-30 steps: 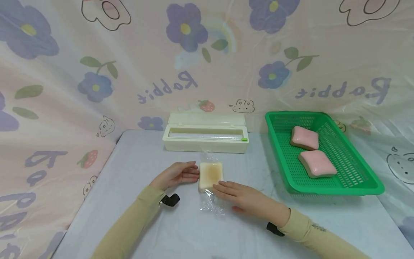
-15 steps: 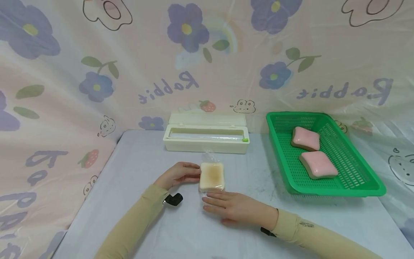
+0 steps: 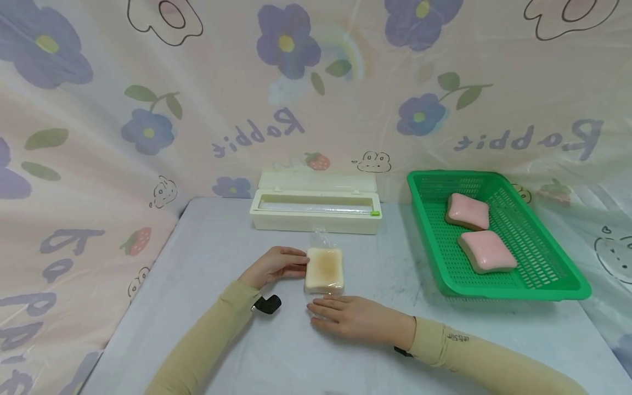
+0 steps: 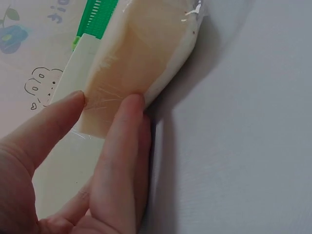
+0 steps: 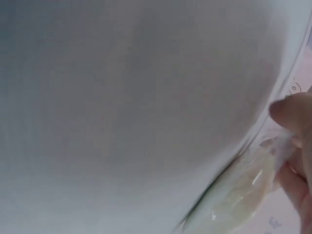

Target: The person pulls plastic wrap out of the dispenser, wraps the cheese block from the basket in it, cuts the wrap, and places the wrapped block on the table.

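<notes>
A square slice of bread (image 3: 324,270) with a browned middle lies on the table in clear plastic film, whose far flap (image 3: 323,239) sticks out toward the box. My left hand (image 3: 277,267) is at the bread's left side. In the left wrist view its thumb and straight fingers (image 4: 119,146) touch the wrapped side. My right hand (image 3: 357,318) lies along the near side of the bread, fingers straight and pointing left. The right wrist view shows its fingertips (image 5: 282,112) beside the film at the wrapped bread's (image 5: 234,195) end; the near flap is hidden there.
Behind the bread stands a white cling film box (image 3: 316,222), lid raised, with a film roll and a green slider (image 3: 375,213). At the right is a green basket (image 3: 518,293) with two pink, pillow-shaped pieces (image 3: 487,250). A patterned sheet (image 3: 316,99) hangs behind.
My right hand has moved left and nearer, from the bread's right corner to its near side, and the near film flap has gone from sight. My left hand has shifted slightly right against the bread.
</notes>
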A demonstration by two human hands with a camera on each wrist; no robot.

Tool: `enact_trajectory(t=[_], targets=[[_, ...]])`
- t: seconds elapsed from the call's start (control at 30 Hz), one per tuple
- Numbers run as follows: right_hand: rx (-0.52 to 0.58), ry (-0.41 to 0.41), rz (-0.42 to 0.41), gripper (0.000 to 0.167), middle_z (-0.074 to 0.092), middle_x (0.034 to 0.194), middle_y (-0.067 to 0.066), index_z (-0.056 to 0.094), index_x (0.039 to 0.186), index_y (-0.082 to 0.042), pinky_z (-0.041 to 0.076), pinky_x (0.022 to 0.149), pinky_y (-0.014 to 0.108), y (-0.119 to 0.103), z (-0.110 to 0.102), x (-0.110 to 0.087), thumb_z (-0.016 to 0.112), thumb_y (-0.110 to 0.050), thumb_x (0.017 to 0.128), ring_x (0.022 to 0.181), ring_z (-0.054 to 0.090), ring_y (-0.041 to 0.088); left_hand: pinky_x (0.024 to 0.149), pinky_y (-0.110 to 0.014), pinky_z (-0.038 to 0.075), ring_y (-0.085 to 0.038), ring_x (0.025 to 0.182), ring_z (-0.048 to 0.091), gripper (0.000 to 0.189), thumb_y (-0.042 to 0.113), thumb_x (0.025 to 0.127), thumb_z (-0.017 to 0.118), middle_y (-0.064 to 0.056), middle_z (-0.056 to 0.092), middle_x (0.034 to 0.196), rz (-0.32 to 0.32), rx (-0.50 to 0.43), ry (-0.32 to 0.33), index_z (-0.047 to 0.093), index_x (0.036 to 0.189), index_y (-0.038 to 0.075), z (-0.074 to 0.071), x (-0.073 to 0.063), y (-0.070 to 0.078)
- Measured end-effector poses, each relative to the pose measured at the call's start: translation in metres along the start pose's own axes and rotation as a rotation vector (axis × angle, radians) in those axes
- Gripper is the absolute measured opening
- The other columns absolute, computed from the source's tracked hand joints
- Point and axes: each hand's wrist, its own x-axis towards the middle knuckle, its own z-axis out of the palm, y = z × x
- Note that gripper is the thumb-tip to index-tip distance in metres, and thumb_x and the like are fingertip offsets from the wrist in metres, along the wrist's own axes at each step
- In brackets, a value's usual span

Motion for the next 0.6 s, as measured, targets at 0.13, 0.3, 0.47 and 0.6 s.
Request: enact_trajectory(t=[0.13,0.3,0.47,0.6], targets=[[-0.052,0.021,-0.021,0.042,0.048,0.142,0.005,0.059,0.130,-0.015,0.036,0.107,0.030,0.003,-0.002,0.001,0.067,-0.015,0.089,0.130,0.043,0.017,0.084,-0.037,0.055,-0.028,0.091,0.067,0.035,-0.001,0.088,0.066,-0.021,0.067,0.104,-0.001,-0.009,0.003,0.055,0.118,-0.014,0.000,-0.001,0.000],[-0.026,0.071,-0.018,0.037,0.054,0.135,0.006,0.064,0.122,-0.014,0.040,0.105,0.030,0.006,-0.005,0.004,0.071,-0.012,0.086,0.125,0.049,0.016,0.084,-0.036,0.055,-0.027,0.091,0.067,0.035,-0.001,0.088,0.066,-0.021,0.066,0.104,-0.004,-0.013,0.015,0.054,0.119,-0.014,0.001,-0.001,0.000],[0.106,0.132,0.029,0.034,0.060,0.128,0.005,0.065,0.116,-0.012,0.042,0.102,0.027,0.010,-0.005,0.006,0.073,-0.007,0.084,0.119,0.054,0.014,0.084,-0.036,0.055,-0.027,0.091,0.067,0.035,-0.002,0.088,0.065,-0.020,0.066,0.105,-0.004,-0.023,0.026,0.054,0.119,-0.014,0.001,-0.002,-0.001],[0.219,0.236,0.065,0.031,0.063,0.122,0.004,0.065,0.111,-0.010,0.045,0.097,0.023,0.015,-0.002,0.006,0.073,-0.003,0.082,0.114,0.058,0.013,0.085,-0.038,0.055,-0.027,0.091,0.067,0.034,-0.003,0.088,0.065,-0.021,0.066,0.106,0.006,-0.028,0.019,0.054,0.119,-0.015,0.002,-0.003,-0.001]])
